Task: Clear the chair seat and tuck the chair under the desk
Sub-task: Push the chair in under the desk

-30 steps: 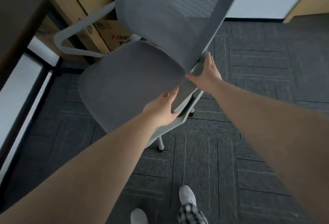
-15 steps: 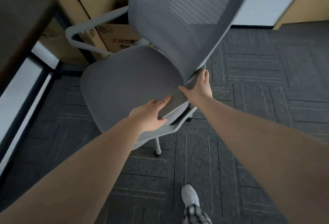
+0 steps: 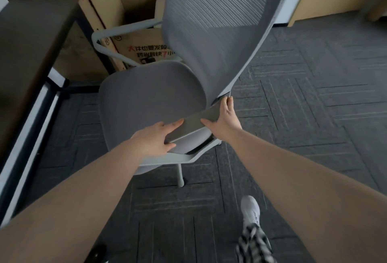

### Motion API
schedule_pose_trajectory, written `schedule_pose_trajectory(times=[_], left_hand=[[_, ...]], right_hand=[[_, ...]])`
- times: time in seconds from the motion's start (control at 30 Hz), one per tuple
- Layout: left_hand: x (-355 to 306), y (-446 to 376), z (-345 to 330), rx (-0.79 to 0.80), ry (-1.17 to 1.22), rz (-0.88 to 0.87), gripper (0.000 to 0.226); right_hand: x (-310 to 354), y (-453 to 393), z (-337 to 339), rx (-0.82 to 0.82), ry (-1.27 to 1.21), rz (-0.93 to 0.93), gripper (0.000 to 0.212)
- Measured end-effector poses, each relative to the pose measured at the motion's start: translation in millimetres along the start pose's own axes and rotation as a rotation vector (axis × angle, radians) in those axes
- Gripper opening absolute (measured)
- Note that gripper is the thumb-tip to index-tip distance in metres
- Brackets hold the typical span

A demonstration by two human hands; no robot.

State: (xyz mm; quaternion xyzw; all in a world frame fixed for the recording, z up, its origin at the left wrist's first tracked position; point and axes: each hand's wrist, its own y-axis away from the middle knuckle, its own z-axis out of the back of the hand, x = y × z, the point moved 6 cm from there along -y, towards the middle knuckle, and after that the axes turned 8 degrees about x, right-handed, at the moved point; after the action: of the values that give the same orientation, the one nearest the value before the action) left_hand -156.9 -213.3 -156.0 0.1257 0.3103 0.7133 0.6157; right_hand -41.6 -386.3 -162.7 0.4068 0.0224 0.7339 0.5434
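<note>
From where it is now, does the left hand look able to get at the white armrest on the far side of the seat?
Probably yes: the left hand faces only bare seat before the armrest.

- Grey mesh-backed office chair stands on dark carpet tiles, its seat bare.
- Left hand and right hand both grip the lower edge of the backrest.
- Dark desk sits at left.
- Cardboard boxes stand behind the white armrest.
- A white shoe shows below.
</note>
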Motion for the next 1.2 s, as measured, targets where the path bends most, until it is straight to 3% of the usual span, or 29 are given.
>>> schedule_pose_trajectory(times=[0.13, 0.33, 0.6, 0.97, 1.2], left_hand=[[23.2, 49.9, -25.9, 0.051, -0.037, 0.034, 0.071], [44.4, 111.9, -61.0, 0.097, -0.128, 0.158, 0.070], [37.2, 168.7, -104.7, -0.017, -0.002, 0.381, 0.068], [58.9, 196.8, -117.6, -0.055, -0.103, 0.422, 0.063], [92.9, 213.0, -117.2, -0.066, -0.171, 0.357, 0.059]], right_hand=[[2.2, 54.5, -26.9, 0.074, -0.010, 0.039, 0.099], [9.2, 122.4, -2.1, -0.119, -0.219, 0.121, 0.108], [42.7, 177.3, -14.9, -0.060, -0.421, 0.351, 0.106], [65.2, 205.0, -68.4, -0.120, -0.402, 0.358, 0.114], [77.0, 224.0, -105.3, -0.148, -0.481, 0.321, 0.111]])
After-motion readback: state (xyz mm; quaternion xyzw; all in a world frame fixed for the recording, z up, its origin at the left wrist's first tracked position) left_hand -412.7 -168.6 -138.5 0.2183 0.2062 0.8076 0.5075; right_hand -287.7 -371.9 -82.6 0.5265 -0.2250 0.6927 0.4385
